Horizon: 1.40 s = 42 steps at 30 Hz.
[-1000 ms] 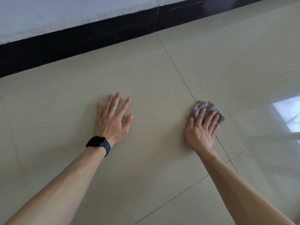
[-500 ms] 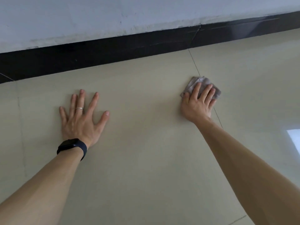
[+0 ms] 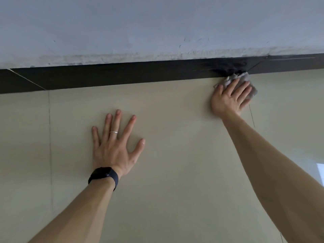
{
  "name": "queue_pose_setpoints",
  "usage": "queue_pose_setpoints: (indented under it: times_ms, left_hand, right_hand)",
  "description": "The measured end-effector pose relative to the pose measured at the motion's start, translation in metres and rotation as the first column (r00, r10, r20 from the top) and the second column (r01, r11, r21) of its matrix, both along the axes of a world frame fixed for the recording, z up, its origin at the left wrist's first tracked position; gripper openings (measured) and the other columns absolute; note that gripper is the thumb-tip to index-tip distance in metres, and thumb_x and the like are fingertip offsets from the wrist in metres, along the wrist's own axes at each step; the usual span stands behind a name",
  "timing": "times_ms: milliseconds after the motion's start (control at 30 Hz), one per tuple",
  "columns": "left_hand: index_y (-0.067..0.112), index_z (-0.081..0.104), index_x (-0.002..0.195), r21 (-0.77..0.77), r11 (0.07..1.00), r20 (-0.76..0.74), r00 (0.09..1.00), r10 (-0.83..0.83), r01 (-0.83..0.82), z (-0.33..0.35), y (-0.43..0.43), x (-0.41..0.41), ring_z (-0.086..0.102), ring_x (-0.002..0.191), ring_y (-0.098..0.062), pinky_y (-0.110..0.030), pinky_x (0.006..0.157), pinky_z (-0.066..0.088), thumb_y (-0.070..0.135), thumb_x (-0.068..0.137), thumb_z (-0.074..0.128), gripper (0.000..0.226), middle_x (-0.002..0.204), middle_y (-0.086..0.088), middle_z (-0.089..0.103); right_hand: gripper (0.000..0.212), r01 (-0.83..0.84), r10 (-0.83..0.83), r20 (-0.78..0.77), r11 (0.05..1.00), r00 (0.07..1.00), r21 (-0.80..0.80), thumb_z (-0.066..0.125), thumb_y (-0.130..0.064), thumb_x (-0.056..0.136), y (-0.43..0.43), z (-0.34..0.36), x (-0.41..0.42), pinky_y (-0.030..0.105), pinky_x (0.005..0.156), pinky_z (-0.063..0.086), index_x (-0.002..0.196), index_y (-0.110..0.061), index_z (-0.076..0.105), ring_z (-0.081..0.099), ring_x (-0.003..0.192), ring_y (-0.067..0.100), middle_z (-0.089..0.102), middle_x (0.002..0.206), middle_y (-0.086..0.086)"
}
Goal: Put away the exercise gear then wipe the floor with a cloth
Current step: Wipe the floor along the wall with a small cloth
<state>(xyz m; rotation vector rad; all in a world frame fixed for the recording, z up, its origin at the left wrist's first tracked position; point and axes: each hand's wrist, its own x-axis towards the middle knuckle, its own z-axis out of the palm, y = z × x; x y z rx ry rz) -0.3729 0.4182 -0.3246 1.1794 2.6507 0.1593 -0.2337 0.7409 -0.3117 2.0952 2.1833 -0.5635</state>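
My right hand (image 3: 229, 98) presses flat on a small crumpled grey cloth (image 3: 244, 78) on the beige tiled floor (image 3: 175, 172). The cloth's far edge touches the black skirting at the foot of the wall. Most of the cloth is hidden under my fingers. My left hand (image 3: 115, 144) lies flat on the floor with its fingers spread and nothing in it; it wears a ring and a dark watch on the wrist. No exercise gear is in view.
A black skirting strip (image 3: 122, 74) runs across the view under a white wall (image 3: 157, 28) with scuffed paint. Thin grout lines cross the floor at the left and under my right hand. A bright reflection shows at the right edge.
My right hand has pushed the cloth forward across the floor until it meets the black skirting. My left hand has stayed planted on the floor while the view moved closer to the wall.
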Motion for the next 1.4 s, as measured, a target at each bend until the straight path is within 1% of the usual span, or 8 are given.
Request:
queue_pose_setpoints:
  times_ms: [300, 500, 667, 833, 1100, 1167, 1300, 1400]
  left_hand:
    - [0.048, 0.003, 0.155, -0.030, 1.000, 0.011, 1.000, -0.004, 0.005, 0.003, -0.001, 0.000, -0.007, 0.153, -0.018, -0.057, 0.121, 0.002, 0.074, 0.089, 0.024, 0.074, 0.166, 0.007, -0.011]
    - [0.049, 0.001, 0.154, -0.006, 1.000, 0.058, 0.998, -0.008, 0.008, 0.006, -0.004, -0.001, -0.008, 0.153, -0.018, -0.058, 0.121, 0.000, 0.064, 0.093, 0.024, 0.067, 0.166, 0.008, -0.013]
    - [0.049, 0.001, 0.154, -0.005, 1.000, 0.064, 0.998, -0.020, 0.020, 0.005, -0.005, -0.002, -0.009, 0.153, -0.020, -0.057, 0.120, -0.002, 0.064, 0.096, 0.024, 0.065, 0.166, 0.006, -0.013]
    - [0.048, 0.005, 0.155, 0.023, 1.000, 0.061, 0.998, -0.007, 0.006, 0.005, -0.005, -0.002, -0.008, 0.153, -0.019, -0.057, 0.121, -0.001, 0.063, 0.096, 0.028, 0.065, 0.166, 0.006, -0.011]
    - [0.045, 0.014, 0.155, 0.084, 0.996, -0.007, 1.000, -0.021, 0.022, 0.001, -0.007, 0.000, 0.001, 0.154, -0.021, -0.059, 0.120, 0.003, 0.065, 0.094, 0.026, 0.065, 0.167, 0.004, 0.000]
    - [0.046, 0.015, 0.154, 0.095, 0.995, -0.010, 1.000, -0.022, 0.022, 0.000, -0.007, -0.001, 0.002, 0.154, -0.021, -0.058, 0.120, 0.003, 0.065, 0.094, 0.025, 0.064, 0.167, 0.003, 0.001]
    - [0.040, 0.027, 0.153, 0.128, 0.991, -0.048, 0.998, -0.038, 0.044, -0.002, -0.010, 0.005, 0.012, 0.152, -0.024, -0.058, 0.119, 0.006, 0.057, 0.098, 0.030, 0.058, 0.166, -0.001, 0.015]
    - [0.031, 0.039, 0.150, 0.168, 0.985, -0.058, 0.998, -0.018, 0.028, 0.000, -0.021, 0.026, 0.025, 0.149, -0.029, -0.058, 0.117, 0.016, 0.042, 0.099, 0.035, 0.052, 0.161, -0.008, 0.030]
  right_hand:
    - [0.062, -0.524, 0.526, -0.004, 0.848, 0.850, 0.081, 0.021, -0.047, 0.104, -0.154, 0.000, -0.010, 0.049, 0.123, -0.001, 0.160, -0.027, 0.002, -0.006, 0.154, 0.027, -0.003, 0.167, 0.010]
    - [0.059, -0.799, 0.799, 0.011, 0.601, 0.601, -0.024, 0.012, -0.053, 0.103, -0.180, 0.011, 0.030, 0.045, 0.124, 0.007, 0.159, -0.036, 0.002, -0.004, 0.154, 0.018, -0.002, 0.167, -0.001]
    - [0.062, -0.564, 0.573, 0.047, 0.815, 0.818, -0.130, 0.013, -0.051, 0.105, -0.109, 0.016, 0.025, 0.052, 0.123, 0.000, 0.159, -0.027, -0.007, -0.014, 0.152, 0.030, -0.015, 0.166, 0.011]
    - [0.066, -0.540, 0.543, 0.087, 0.840, 0.835, -0.059, 0.013, -0.051, 0.102, -0.183, 0.009, 0.054, 0.056, 0.123, 0.005, 0.160, -0.022, -0.002, -0.008, 0.153, 0.034, -0.007, 0.166, 0.018]
    - [0.067, -0.939, 0.944, 0.018, 0.328, 0.328, -0.102, 0.020, -0.060, 0.102, -0.291, 0.018, 0.146, 0.050, 0.121, 0.008, 0.160, -0.029, 0.005, -0.005, 0.154, 0.027, -0.004, 0.167, 0.010]
    - [0.067, -0.917, 0.918, 0.036, 0.395, 0.394, -0.051, 0.015, -0.062, 0.101, -0.257, 0.013, 0.144, 0.049, 0.123, 0.007, 0.159, -0.031, 0.004, -0.006, 0.154, 0.023, -0.004, 0.167, 0.007]
    - [0.066, -0.633, 0.634, 0.045, 0.774, 0.772, -0.020, 0.006, -0.060, 0.099, -0.231, 0.004, 0.126, 0.052, 0.123, -0.001, 0.158, -0.034, -0.007, -0.020, 0.151, 0.021, -0.016, 0.166, 0.007]
    - [0.066, -0.599, 0.598, 0.056, 0.800, 0.799, 0.008, 0.016, -0.055, 0.101, -0.282, 0.001, 0.133, 0.050, 0.123, -0.004, 0.159, -0.031, -0.004, -0.018, 0.152, 0.026, -0.012, 0.166, 0.013]
